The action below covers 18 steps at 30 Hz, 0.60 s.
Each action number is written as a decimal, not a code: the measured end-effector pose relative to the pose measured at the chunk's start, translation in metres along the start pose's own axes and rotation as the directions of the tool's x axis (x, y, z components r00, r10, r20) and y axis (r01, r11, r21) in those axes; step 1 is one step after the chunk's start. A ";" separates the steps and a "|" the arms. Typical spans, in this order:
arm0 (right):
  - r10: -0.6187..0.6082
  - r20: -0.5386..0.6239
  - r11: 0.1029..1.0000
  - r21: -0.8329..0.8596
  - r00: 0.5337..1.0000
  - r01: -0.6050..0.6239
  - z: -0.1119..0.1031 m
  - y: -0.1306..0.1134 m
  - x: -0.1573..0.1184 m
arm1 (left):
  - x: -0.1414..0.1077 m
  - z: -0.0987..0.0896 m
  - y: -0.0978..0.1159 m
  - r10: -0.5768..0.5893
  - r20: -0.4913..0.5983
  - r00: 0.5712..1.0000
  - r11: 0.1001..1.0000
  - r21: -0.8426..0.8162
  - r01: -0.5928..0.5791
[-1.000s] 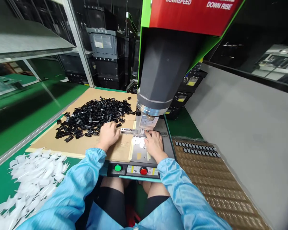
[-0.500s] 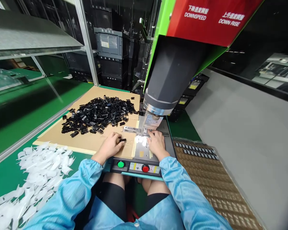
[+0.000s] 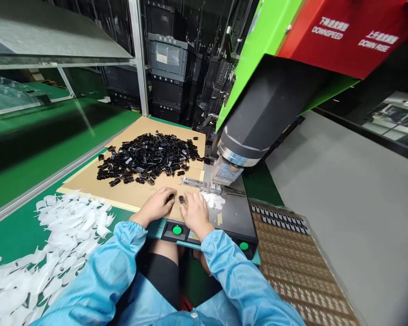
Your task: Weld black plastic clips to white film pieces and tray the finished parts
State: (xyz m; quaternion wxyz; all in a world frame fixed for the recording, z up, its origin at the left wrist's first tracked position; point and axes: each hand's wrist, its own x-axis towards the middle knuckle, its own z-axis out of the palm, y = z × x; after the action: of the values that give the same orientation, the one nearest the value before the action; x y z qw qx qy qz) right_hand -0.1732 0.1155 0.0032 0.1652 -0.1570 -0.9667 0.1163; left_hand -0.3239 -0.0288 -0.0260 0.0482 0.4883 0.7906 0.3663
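Note:
My left hand [image 3: 157, 204] is closed around a small black plastic part [image 3: 171, 197] over the cardboard, just in front of the black pile. Close by on its right, my right hand [image 3: 195, 212] pinches another black part with ribs [image 3: 182, 199] between thumb and fingers. White flat pieces [image 3: 215, 200] lie on the machine's metal plate [image 3: 236, 209], right beside my right hand. Behind them a small fixture [image 3: 215, 185] sits under the press head [image 3: 227, 173].
A large heap of black parts [image 3: 149, 156] covers the cardboard [image 3: 85, 185]. White film pieces [image 3: 71, 226] spread over the green table at left. Green buttons [image 3: 177, 230] line the machine's front edge. A tray [image 3: 295, 267] with rows of parts stands at right.
My right hand has moved left from the fixture to beside my left hand and now grips a black part. The view has swung somewhat, uncovering the right green button.

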 end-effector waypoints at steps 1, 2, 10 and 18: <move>0.009 0.000 1.000 -0.008 1.000 -0.009 0.001 0.001 0.004 | 0.000 -0.001 0.000 0.000 0.008 1.000 1.000 -0.002 0.000; 0.006 0.004 1.000 -0.010 1.000 -0.006 0.002 0.002 0.008 | 0.000 -0.003 0.000 -0.007 0.016 1.000 1.000 0.004 0.007; -0.033 -0.049 0.998 -0.060 0.998 0.030 -0.003 0.020 0.018 | -0.004 -0.026 -0.007 -0.122 0.149 0.981 0.990 0.090 0.109; 0.032 0.007 0.992 -0.121 0.999 -0.031 0.001 0.012 0.008 | -0.002 -0.026 -0.007 -0.061 0.147 0.987 0.997 0.058 0.053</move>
State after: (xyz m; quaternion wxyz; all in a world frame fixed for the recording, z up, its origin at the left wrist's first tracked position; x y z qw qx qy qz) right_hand -0.1772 0.1293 0.0013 0.1494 -0.1815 -0.9701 0.0607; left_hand -0.3395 -0.0462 -0.0124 0.1041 0.4924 0.8082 0.3058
